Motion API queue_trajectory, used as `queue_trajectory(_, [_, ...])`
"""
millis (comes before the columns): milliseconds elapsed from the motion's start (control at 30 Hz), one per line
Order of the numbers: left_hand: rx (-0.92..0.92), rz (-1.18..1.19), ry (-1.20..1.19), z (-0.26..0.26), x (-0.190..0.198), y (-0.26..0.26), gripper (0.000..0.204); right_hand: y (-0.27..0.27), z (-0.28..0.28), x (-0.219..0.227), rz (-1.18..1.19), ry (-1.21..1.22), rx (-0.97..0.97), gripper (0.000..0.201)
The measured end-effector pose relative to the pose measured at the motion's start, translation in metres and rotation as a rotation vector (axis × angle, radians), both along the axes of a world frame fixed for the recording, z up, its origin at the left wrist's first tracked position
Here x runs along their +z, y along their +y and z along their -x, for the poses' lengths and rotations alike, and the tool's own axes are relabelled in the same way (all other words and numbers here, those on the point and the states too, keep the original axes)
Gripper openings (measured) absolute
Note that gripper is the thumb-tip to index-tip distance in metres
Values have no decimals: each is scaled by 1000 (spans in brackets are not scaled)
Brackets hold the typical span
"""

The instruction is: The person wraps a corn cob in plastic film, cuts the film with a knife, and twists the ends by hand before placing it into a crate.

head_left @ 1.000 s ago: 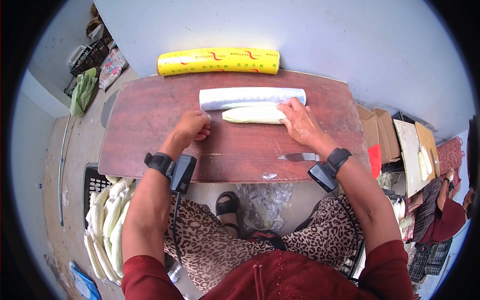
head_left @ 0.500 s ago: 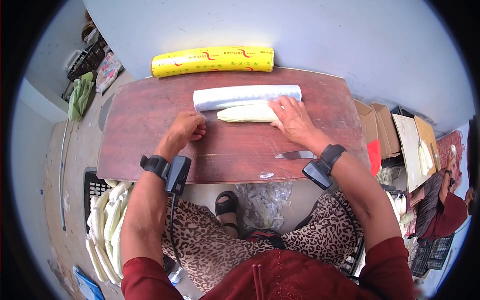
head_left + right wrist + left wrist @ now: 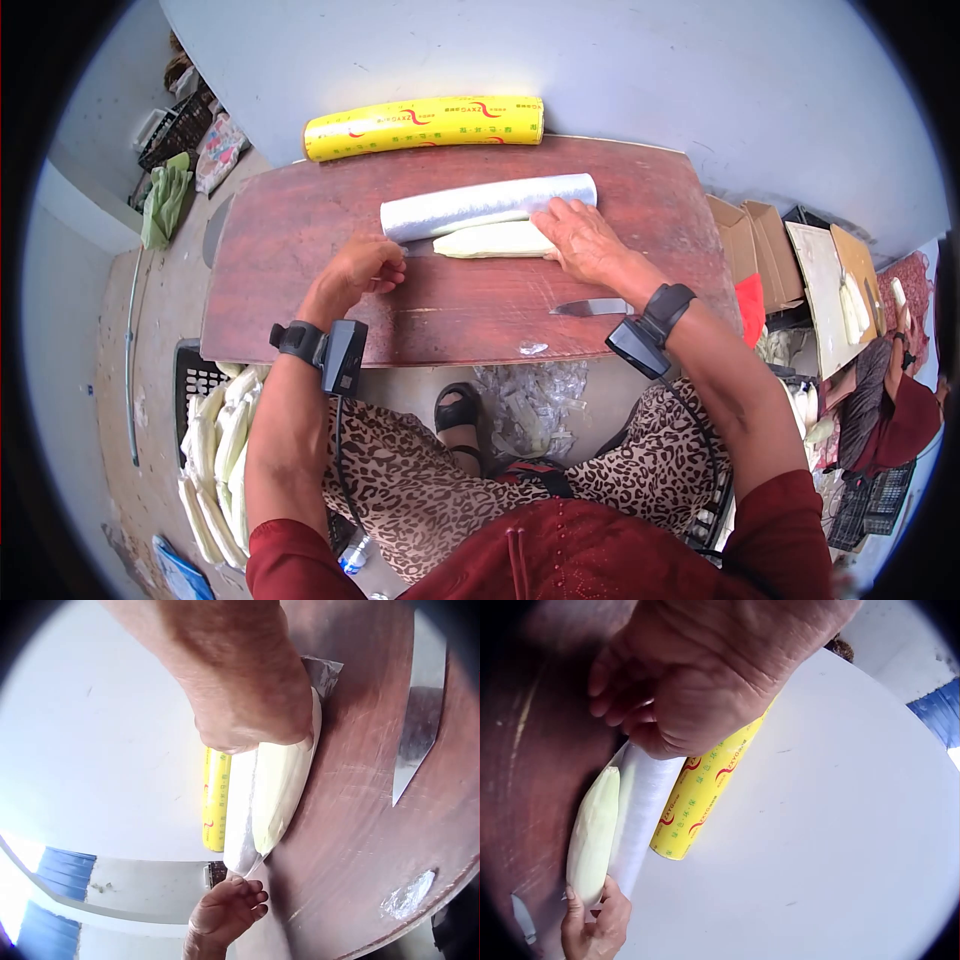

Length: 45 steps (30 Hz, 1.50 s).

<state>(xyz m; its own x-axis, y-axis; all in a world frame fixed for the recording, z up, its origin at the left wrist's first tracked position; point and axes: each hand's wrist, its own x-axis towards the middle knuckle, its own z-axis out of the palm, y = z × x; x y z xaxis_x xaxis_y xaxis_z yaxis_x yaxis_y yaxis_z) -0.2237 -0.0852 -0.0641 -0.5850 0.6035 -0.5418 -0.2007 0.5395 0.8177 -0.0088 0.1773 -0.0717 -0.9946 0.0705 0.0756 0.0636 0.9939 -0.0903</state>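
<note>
A pale ear of corn in its husk lies along the near side of a roll of clear plastic film on the table. My right hand grips the corn's right end, thumb on the near side and fingers over the top, reaching the roll. Off the roll's left end, my left hand pinches the film's loose edge between thumb and curled fingers. The right wrist view shows that film drawn to the left fingertips, and a flap of film past the corn's other end.
Behind, against the wall, lies a yellow printed roll. A knife rests near my right wrist, with a film scrap at the table's front edge. Left of me stands a crate of corn; cardboard boxes stand right.
The film roll's left end has swung slightly toward me, so the roll now lies tilted. The corn has shifted a little nearer with it. Both hands keep their holds.
</note>
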Motion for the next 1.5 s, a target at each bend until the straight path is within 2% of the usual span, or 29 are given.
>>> queue_trajectory(100, [-57, 73, 2, -2, 6, -6, 7, -3, -5, 5, 33, -40, 18, 49])
queue_trajectory(200, [-142, 239, 156, 2, 2, -6, 8, -2, -5, 4, 24, -35, 16, 50])
queue_trajectory(300, [-345, 529, 577, 12, 0, -2, 9, -1, -3, 4, 30, -44, 10, 51])
queue_trajectory(400, [-287, 248, 1073, -4, 1, 3, 10, 1, -2, -2, 37, 21, 27, 49])
queue_trajectory(500, [-260, -72, 1058, -48, 22, 28, 18, -1, -3, -1, 45, 53, 43, 45])
queue_trajectory(567, [-391, -161, 1153, -65, 17, 39, 33, -3, -4, 4, 68, 61, 43, 43])
queue_trajectory(600, [-495, -73, 1164, -71, 17, 44, 38, -3, -5, 6, 78, 66, 43, 41])
queue_trajectory(700, [-577, 13, 1219, -71, 0, 54, 38, -4, -1, 6, 25, 109, 59, 24])
queue_trajectory(800, [-571, 40, 1235, -74, -4, 57, 41, -7, 0, 14, 34, 141, 57, 22])
queue_trajectory(900, [-560, 53, 1308, -79, -8, 59, 44, 0, 14, 12, 47, 304, 29, 24])
queue_trajectory(1000, [-546, 74, 1365, -82, -15, 63, 45, 6, 28, 10, 141, 347, -12, 29])
queue_trajectory(1133, [-505, 25, 1417, -82, -20, 63, 44, 6, 40, 14, 164, 229, -95, 37])
queue_trajectory(1300, [-497, 65, 1377, -77, -24, 68, 45, 17, 64, 17, 72, 97, -117, 41])
queue_trajectory(1400, [-495, 51, 1344, -73, -23, 68, 46, 28, 76, 16, 150, -5, -155, 46])
queue_trajectory(1500, [-487, 29, 1320, -70, -24, 69, 47, 44, 86, -1, 269, 130, -87, 46])
